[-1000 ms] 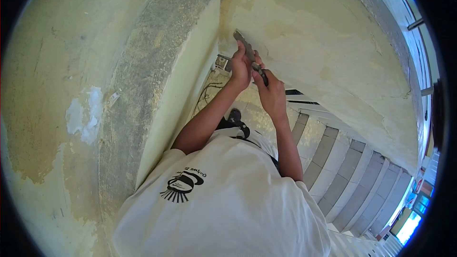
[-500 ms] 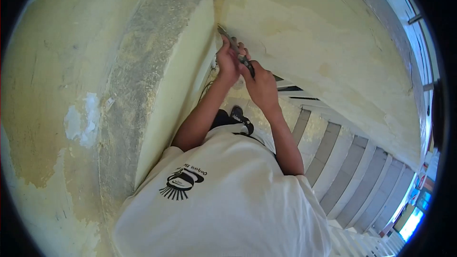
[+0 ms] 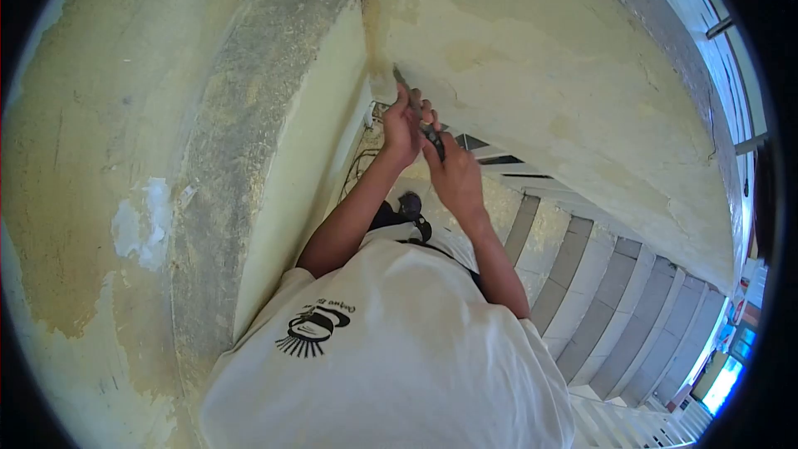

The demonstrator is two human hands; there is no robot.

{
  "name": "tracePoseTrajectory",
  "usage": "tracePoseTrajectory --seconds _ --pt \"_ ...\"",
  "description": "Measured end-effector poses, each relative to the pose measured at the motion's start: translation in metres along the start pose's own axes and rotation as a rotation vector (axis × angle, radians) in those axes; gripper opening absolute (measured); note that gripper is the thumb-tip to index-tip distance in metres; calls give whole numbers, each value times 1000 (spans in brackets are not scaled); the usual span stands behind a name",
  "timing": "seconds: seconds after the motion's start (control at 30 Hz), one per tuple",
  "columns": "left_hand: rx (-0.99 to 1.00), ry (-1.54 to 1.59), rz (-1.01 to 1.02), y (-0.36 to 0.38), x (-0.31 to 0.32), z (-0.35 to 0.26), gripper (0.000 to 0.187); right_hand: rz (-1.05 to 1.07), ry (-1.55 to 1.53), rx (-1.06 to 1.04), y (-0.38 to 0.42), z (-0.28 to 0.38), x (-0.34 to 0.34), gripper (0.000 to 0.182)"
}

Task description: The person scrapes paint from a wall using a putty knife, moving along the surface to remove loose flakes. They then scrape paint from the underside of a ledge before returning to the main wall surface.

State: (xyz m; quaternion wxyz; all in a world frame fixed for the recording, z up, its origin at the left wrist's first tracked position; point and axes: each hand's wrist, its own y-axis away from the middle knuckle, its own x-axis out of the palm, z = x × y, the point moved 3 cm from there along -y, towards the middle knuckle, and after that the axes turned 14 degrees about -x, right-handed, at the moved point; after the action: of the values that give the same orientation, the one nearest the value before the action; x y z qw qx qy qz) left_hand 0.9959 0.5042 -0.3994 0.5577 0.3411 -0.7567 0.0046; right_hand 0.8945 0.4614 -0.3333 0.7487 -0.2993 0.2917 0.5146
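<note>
At the wall corner: both hands meet on one slim, dark tool, held up in front of the body beside the pale yellow wall.
Left arm: reaches forward from the shoulder, elbow bent, forearm slanting inward.
Left hand: wrapped about the forward length of the tool, thumb laid along it toward the tip, other fingers curled on the far side.
Right arm: forearm angles forward and inward, elbow out near the stairs.
Right hand: closed round the rear, grip end of the tool, back of the hand turned up to the camera; nearer the body than the left.
Tool lie: slanted, tip ahead and toward the corner, rear end toward the right palm. Tip is close to the wall; contact, cannot tell.
To the left: rough grey-topped ledge with a smooth yellow side.
Below hands: dark shoe, thin cables near the ledge foot.
Torso: white shirt, black print on the chest.
</note>
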Motion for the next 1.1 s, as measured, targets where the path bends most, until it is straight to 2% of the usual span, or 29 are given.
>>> tracePoseTrajectory --seconds 0.07,0.17,0.2,0.23,0.3,0.33,0.43,0.47,0.57,0.6,0.7,0.73,0.83,0.87,0.97,1.07,1.1 --pt "22 -21 -48 2 -3 2 43 -14 -15 -30 -3 -1 -2 29" --pt "85 70 -39 0 -16 -28 42 -33 60 -117 -23 10 15 29" --pt "60 21 131 -5 -29 -25 42 -64 28 -112 -15 9 15 29" --pt "17 -18 72 -6 -20 -17 43 -86 3 -89 -7 1 11 29" --pt "-68 -83 -64 0 -5 17 44 -112 -53 -37 16 -24 3 30" --pt "-102 -152 54 -6 -10 28 54 -60 -86 83 21 -40 1 34" --pt "-85 -444 26 -20 -30 45 58 -52 -70 146 38 -98 22 34" --pt "-85 -515 26 -25 -36 52 65 -78 -96 190 46 -120 38 39" --pt "-204 -653 -62 -36 -57 76 70 -97 -450 337 70 -164 78 42" --pt "-234 -776 -35 -42 -69 82 71 -8 -594 455 75 -167 82 40" --pt "-295 -1084 29 -60 -95 84 73 21 -1013 605 83 -162 105 37" --pt "-296 -1155 36 -64 -96 81 73 -15 -982 573 78 -162 109 32" --pt "-190 -1217 -31 -49 -80 74 76 112 -749 563 63 -174 115 27" --pt "-162 -1267 -49 -50 -81 73 77 99 -795 648 63 -175 119 23" --pt "-66 -1410 -72 -62 -92 71 76 106 -882 655 53 -178 131 20" --pt "15 -1458 -140 -48 -72 53 68 34 -892 639 40 -168 129 17" --pt "-42 -1407 -111 -49 -71 50 67 21 -896 637 40 -165 130 16"
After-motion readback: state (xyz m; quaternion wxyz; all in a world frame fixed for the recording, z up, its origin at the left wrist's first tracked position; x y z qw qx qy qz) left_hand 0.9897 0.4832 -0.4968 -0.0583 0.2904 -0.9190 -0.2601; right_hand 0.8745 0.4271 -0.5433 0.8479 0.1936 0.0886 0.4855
